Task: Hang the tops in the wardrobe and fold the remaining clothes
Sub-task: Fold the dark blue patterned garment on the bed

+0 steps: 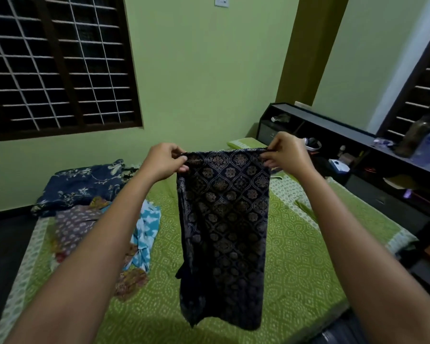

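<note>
I hold the dark patterned garment (224, 219) in the air over the bed (296, 256), my left hand (163, 161) and right hand (287, 155) each pinching a top corner. It hangs creased lower left; laid down carelessly, it could fold crooked.

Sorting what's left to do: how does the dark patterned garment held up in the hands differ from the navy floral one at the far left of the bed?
The dark patterned garment hangs in the air, pinched at its top edge by the left hand and right hand; the navy floral garment lies crumpled on the bed, untouched. The held one carries gold geometric medallions; the other has pale flowers and leaves. The held one hangs flat; the other is bunched. Both are dark blue printed fabric.
</note>
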Demonstrator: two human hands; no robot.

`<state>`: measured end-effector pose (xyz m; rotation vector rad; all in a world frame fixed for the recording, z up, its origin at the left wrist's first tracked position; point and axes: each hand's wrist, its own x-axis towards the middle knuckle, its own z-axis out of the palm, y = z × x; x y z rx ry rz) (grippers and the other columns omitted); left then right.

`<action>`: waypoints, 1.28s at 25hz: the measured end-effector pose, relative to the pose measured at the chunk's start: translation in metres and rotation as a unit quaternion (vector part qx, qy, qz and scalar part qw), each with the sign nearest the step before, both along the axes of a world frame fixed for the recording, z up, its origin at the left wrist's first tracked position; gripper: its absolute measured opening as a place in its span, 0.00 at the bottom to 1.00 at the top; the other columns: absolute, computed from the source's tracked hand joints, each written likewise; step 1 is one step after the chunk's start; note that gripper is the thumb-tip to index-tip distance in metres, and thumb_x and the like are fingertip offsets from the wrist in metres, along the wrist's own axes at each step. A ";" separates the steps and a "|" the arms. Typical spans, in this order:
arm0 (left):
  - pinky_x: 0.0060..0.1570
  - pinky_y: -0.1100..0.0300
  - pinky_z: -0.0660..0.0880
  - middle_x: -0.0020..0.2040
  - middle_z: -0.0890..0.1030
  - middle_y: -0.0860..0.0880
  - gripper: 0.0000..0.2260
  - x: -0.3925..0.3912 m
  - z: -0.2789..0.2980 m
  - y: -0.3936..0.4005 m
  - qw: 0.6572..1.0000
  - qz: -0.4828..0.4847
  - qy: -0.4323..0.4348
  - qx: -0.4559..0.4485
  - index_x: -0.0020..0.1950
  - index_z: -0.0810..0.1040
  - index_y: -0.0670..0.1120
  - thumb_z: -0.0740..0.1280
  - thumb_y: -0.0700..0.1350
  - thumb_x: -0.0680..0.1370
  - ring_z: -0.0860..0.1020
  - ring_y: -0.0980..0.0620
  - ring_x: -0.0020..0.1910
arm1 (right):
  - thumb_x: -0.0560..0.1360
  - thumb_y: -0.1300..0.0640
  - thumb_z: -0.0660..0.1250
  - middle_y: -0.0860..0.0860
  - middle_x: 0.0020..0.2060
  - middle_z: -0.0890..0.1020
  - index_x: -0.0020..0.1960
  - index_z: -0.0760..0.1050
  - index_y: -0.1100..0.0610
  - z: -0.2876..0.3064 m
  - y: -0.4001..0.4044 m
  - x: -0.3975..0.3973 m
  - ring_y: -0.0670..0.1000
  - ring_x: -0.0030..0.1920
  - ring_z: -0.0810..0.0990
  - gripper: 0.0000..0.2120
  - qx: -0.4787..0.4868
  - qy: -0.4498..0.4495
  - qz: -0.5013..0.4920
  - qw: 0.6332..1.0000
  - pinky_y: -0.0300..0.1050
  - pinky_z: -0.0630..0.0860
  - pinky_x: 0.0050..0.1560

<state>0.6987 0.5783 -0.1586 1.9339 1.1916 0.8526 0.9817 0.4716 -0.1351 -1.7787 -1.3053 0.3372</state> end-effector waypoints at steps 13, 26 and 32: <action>0.44 0.56 0.71 0.46 0.80 0.39 0.05 0.149 -0.105 0.249 0.971 0.111 0.194 0.086 0.47 0.79 0.41 0.65 0.36 0.74 0.78 0.40 0.47 | 0.78 0.63 0.63 0.60 0.46 0.77 0.46 0.75 0.65 -0.127 0.285 0.104 0.58 0.48 0.75 0.05 -0.108 -0.136 -0.072 0.982 0.44 0.66 0.41; 0.46 0.50 0.75 0.53 0.75 0.45 0.09 0.140 -0.424 0.130 0.930 -0.020 0.362 -0.059 0.53 0.74 0.43 0.66 0.37 0.74 0.77 0.41 0.51 | 0.67 0.71 0.72 0.56 0.42 0.81 0.44 0.82 0.63 -0.452 0.170 0.127 0.57 0.42 0.81 0.07 -0.208 -0.125 0.082 0.967 0.43 0.73 0.43; 0.31 0.58 0.77 0.41 0.82 0.49 0.22 0.139 -0.589 0.050 0.851 -0.159 0.496 -0.061 0.43 0.82 0.45 0.80 0.34 0.51 0.79 0.48 0.41 | 0.72 0.64 0.69 0.55 0.51 0.80 0.52 0.81 0.60 -0.622 0.077 0.120 0.57 0.44 0.82 0.09 -0.402 -0.134 0.181 0.888 0.47 0.78 0.41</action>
